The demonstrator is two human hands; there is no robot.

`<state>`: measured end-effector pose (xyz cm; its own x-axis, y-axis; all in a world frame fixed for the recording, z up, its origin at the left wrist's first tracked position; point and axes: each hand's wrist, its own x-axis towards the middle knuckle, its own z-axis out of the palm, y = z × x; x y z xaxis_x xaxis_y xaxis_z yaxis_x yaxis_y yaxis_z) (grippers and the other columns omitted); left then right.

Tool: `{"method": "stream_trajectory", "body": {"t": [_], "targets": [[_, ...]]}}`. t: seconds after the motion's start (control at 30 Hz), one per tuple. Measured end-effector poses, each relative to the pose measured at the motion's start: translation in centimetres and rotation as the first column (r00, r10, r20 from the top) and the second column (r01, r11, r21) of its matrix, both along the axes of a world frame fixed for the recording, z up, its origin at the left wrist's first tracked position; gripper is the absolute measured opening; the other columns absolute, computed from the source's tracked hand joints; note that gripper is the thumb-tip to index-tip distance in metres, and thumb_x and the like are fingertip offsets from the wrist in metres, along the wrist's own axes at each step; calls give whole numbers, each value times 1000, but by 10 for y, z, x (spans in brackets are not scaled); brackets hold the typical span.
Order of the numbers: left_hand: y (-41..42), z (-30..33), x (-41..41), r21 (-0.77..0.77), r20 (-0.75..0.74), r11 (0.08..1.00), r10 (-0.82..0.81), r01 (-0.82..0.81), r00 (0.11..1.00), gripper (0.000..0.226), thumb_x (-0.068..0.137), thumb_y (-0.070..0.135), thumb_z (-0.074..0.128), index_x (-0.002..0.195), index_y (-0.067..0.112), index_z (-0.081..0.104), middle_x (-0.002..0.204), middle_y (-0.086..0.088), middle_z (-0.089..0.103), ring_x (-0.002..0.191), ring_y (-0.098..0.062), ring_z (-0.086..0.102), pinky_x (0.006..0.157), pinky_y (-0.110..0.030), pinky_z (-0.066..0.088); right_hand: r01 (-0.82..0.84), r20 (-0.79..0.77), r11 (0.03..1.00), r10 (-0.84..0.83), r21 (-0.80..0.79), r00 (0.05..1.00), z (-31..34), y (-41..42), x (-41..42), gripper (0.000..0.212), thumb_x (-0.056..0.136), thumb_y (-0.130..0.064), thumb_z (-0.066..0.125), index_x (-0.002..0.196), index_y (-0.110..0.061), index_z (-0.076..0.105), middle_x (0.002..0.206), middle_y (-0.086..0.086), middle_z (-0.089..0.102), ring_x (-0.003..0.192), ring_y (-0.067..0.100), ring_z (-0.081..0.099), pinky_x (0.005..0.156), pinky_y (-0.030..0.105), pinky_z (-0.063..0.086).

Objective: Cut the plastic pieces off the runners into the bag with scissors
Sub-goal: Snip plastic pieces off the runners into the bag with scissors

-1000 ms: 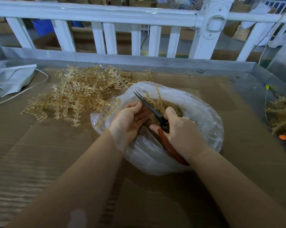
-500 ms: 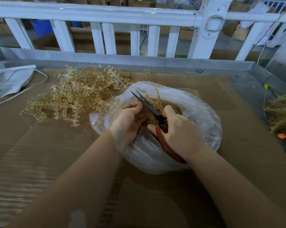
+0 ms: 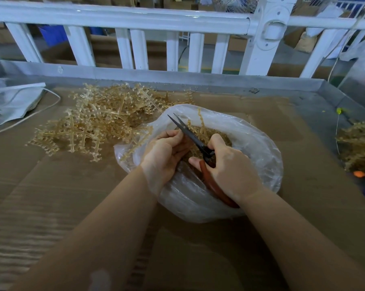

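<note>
A clear plastic bag (image 3: 259,156) lies open on the cardboard, with cut amber pieces (image 3: 204,131) inside. My right hand (image 3: 225,171) grips the red handles of the scissors (image 3: 190,135), whose dark blades point up and left over the bag's mouth. My left hand (image 3: 164,154) is curled over the bag's left rim and pinches a thin amber runner (image 3: 135,143) close to the blades. A heap of amber runners (image 3: 97,122) lies to the left of the bag.
The work surface is brown cardboard (image 3: 51,196) in a grey metal tray with a raised rim (image 3: 177,78), and a white railing (image 3: 135,17) stands behind it. A grey bag with a white cord (image 3: 11,101) lies at far left. More amber runners (image 3: 358,145) sit at the right edge.
The scissors' blades have closed a little and shifted slightly left. Both hands stay over the bag.
</note>
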<state>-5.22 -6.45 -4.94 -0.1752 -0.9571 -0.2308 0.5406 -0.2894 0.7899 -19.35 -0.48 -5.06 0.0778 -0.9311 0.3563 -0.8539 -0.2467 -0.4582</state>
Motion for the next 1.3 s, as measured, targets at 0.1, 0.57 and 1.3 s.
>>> {"method": "stream_trajectory", "body": {"t": [0.1,0.57,1.3], "targets": [[0,-1,0,2,5,1000,-2,2,1000,21,91,0,52,73,10,55,61,-4,68,55,-14,67,53,-21,54,-5,8,1000,5,15,1000,2,0,0,41,86,-56,55,94,-18,41,71,-5,53,65,16,53,63,34,46],[0,-2,1,9,-2,1000,5,-5,1000,20,91,-1,53,74,11,56,63,-5,69,57,-15,68,53,-21,54,-19,22,1000,19,8,1000,1,-2,-1,38,87,-52,57,90,-19,40,65,-8,50,59,13,53,59,33,47],[12,-6,-7,-167,236,980,143,-105,961,41,73,-14,69,98,16,58,89,-5,63,64,-12,68,54,-21,53,22,211,998,-34,59,977,18,3,-10,24,87,-31,66,98,-17,50,85,-7,58,80,18,61,72,30,49]]}}
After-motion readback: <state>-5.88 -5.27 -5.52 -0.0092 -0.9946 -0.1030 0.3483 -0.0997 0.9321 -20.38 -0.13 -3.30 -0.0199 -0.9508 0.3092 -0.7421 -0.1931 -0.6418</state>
